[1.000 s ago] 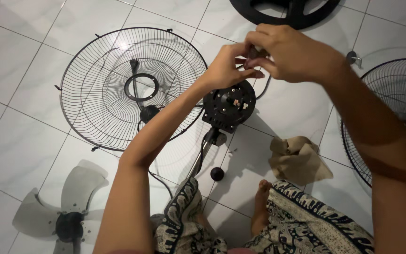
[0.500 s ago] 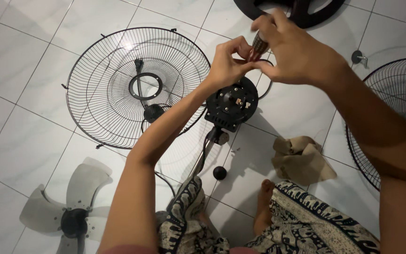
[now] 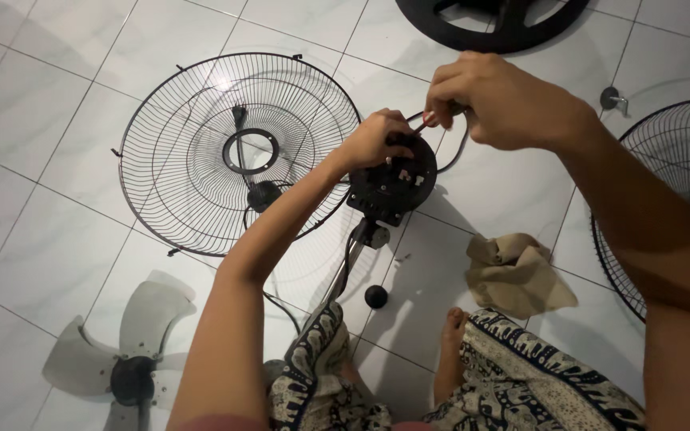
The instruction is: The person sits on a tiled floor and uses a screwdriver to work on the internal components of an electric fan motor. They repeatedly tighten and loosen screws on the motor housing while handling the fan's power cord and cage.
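Right hand (image 3: 505, 100) had dropped toward the fan motor housing (image 3: 393, 179), grip pinched on a thin tool (image 3: 423, 121); left hand (image 3: 377, 140) clasped housing's upper rim; wire guard (image 3: 237, 152) left of centre.

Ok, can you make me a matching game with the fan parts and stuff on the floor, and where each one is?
Things:
1. wire guard
2. fan blade
3. cloth
4. motor housing

Places:
A. crumpled on the tiles beside the person's foot
B. under both hands, on its stand
C. bottom left corner of the floor
D. flat on the tiles, left of the hands

Pairs: 1-D, 2-C, 3-A, 4-B
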